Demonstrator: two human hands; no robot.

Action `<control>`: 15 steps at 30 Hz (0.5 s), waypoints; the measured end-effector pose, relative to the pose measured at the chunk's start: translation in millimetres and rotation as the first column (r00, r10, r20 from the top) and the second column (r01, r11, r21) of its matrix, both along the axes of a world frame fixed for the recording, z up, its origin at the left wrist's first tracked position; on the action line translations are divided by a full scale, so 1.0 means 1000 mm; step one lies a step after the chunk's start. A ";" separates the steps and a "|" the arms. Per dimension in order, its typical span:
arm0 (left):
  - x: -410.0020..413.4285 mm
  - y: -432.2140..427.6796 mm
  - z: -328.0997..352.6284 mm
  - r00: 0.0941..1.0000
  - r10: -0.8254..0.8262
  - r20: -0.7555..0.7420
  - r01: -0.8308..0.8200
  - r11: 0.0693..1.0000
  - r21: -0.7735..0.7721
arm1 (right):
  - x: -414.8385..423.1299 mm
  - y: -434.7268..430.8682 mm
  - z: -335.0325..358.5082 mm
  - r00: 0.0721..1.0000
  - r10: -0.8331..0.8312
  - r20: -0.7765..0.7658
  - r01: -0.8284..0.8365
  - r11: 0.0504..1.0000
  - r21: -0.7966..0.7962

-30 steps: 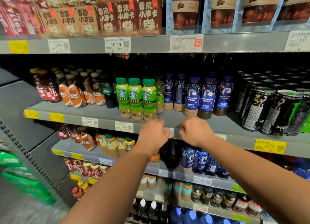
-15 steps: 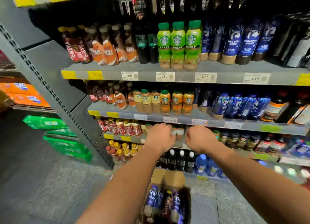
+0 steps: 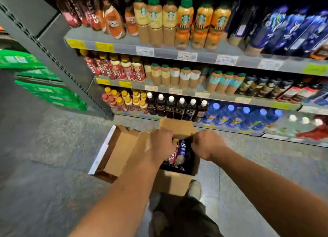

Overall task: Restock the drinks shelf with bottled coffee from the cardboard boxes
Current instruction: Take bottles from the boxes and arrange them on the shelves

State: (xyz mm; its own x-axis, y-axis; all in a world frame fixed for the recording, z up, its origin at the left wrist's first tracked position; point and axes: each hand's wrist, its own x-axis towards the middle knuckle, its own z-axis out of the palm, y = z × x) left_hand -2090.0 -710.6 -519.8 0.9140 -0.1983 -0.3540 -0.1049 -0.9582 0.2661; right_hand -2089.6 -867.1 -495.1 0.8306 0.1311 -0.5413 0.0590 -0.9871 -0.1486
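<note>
Green packs (image 3: 44, 87): stacked at the left edge of the frame, blurred.
Shelf upright (image 3: 58, 59): a grey perforated post slanting from the upper left down to the floor (image 3: 53, 165).
Cardboard box (image 3: 175, 183): on the floor at lower centre, just in front of the lowest shelf, with its flaps open and one spread out to the left.
Left hand (image 3: 162, 144): over the box's left side, back of the hand up, fingers curled down among the bottles. I cannot tell whether it is gripping one.
Bottled coffee (image 3: 180, 151): upright inside the box between the two hands, showing a red label and a blue one.
Shoe (image 3: 195, 189): beside the box's near right corner.
Right hand (image 3: 206, 144): at the box's right side, knuckles up and fingers curled out of sight. I cannot tell what it holds.
Drinks shelf (image 3: 127, 48): fills the upper frame in tiers, with Starbucks bottles (image 3: 170, 22) on the top tier and white-capped dark bottles (image 3: 170, 107) on the lowest one, blue-capped bottles (image 3: 239, 116) to their right.
</note>
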 end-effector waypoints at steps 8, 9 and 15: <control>-0.007 -0.016 -0.093 0.960 0.111 -0.256 -0.101 0.994 0.049 | -0.012 -0.016 -0.110 0.958 -0.125 -0.260 0.149 0.986 0.076; -0.006 -0.018 -0.104 0.952 0.126 -0.278 -0.118 0.992 0.045 | -0.011 -0.017 -0.121 0.952 -0.121 -0.280 0.154 0.983 0.099; -0.004 -0.034 -0.197 0.866 0.281 -0.413 -0.318 0.948 -0.022 | 0.003 -0.019 -0.212 0.901 -0.223 -0.373 0.301 0.939 0.164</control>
State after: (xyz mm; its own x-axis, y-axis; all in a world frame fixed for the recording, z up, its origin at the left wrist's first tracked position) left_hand -2094.2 -745.0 -716.9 0.7187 0.0157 -0.6951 0.3167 -0.8975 0.3071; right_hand -2086.2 -886.4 -707.6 0.6177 0.0784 -0.7825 -0.2904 -0.9019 -0.3197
